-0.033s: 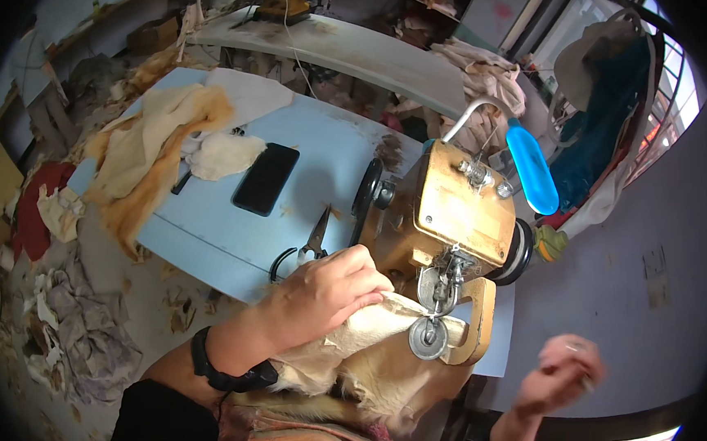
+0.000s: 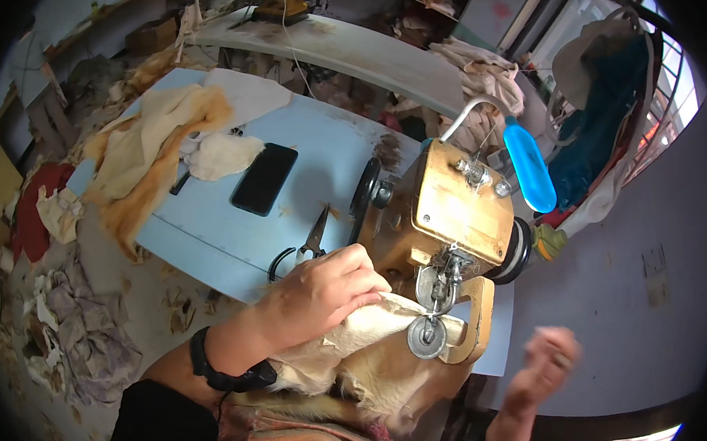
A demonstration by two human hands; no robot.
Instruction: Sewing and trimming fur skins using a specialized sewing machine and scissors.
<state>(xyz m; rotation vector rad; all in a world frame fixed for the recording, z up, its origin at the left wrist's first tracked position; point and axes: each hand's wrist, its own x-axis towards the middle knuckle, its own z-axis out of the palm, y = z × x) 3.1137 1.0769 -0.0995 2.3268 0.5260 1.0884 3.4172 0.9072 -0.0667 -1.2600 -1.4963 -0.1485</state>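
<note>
A cream fur pelt (image 2: 381, 321), pale skin side up, hangs from the fur sewing machine (image 2: 461, 205). Its upper edge runs in between the machine's metal feed discs (image 2: 427, 337). My left hand (image 2: 322, 292), with a black band on the wrist, pinches that edge just left of the discs. Dark-bladed scissors (image 2: 315, 233) lie on the table right behind my left hand. My right hand (image 2: 548, 362) is raised in the air to the right of the machine, apart from it. Motion smears its fingers, so whether they hold anything is hidden.
On the light blue table (image 2: 199, 243) lie a black phone (image 2: 264, 179), a white fluffy piece (image 2: 226, 154) and a tan-edged pelt (image 2: 147, 141). A blue-headed lamp (image 2: 530, 167) arches over the machine. Scraps and cloth cover the floor at left. Someone (image 2: 37, 87) stands far left.
My right hand has moved a little to the left and slightly up. My left hand keeps its grip on the pelt, and the pelt looks the same.
</note>
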